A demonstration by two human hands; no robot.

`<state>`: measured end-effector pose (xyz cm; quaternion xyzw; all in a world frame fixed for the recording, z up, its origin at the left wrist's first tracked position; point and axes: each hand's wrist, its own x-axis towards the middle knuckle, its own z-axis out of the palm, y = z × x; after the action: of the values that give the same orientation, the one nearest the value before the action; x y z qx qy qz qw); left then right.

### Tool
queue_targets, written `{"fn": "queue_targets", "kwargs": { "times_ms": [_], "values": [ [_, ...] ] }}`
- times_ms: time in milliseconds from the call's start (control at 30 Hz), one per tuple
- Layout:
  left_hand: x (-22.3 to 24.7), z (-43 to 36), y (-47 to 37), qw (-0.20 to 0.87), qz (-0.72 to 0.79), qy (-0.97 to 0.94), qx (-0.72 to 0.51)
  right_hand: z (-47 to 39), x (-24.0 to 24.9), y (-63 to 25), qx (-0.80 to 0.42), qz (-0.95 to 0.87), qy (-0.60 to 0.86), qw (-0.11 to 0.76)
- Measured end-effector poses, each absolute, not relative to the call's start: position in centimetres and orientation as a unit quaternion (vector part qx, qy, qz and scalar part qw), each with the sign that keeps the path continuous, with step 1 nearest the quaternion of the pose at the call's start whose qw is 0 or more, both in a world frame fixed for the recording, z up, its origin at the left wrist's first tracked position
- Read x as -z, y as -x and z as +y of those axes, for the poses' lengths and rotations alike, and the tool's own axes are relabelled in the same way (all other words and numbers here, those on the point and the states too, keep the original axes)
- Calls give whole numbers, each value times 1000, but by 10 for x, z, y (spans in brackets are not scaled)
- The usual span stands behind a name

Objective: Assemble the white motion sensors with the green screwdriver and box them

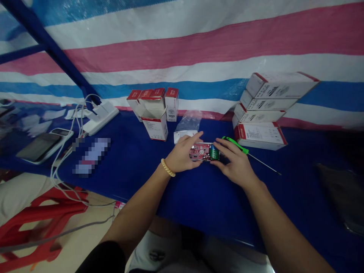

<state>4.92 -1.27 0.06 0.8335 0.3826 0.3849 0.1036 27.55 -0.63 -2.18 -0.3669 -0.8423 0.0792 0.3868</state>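
A small device with a red circuit board (200, 152) and a green-blue battery (214, 152) at its right end lies between my hands. My left hand (183, 153) grips its left end, thumb and fingers on opposite edges. At the battery end, my right hand (234, 161) holds the device between thumb and fingers. A screwdriver with a green handle (236, 145) lies just behind my right hand, its shaft pointing right. Behind my left hand are a white item (182, 135) and a clear plastic bag (190, 120).
An open red-and-white box (155, 129) stands before several others at the back. More boxes (261, 134) are stacked at the back right. A power strip (101, 119) with white cables, a phone (40, 148) and a blurred rectangle lie left. A dark object (341, 193) lies far right.
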Motion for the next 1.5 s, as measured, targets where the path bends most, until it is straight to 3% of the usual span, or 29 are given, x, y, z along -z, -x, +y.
{"fn": "queue_targets", "kwargs": {
  "times_ms": [500, 1067, 1267, 1500],
  "values": [
    [3, -11, -52, 59, 390, -847, -356, -10, 19, -268, -21, -804, 429, 411],
    [3, -16, -57, 16, 388, -860, -331, -10, 9, -269, -193, -798, 401, 406],
    [-1, -20, -60, -35, 392, -861, -323, -10, 7, -269, -210, -787, 385, 433],
    [-5, -22, -61, -75, 445, -837, -310, -14, 7, -261, -178, -736, 468, 456]
  ]
}}
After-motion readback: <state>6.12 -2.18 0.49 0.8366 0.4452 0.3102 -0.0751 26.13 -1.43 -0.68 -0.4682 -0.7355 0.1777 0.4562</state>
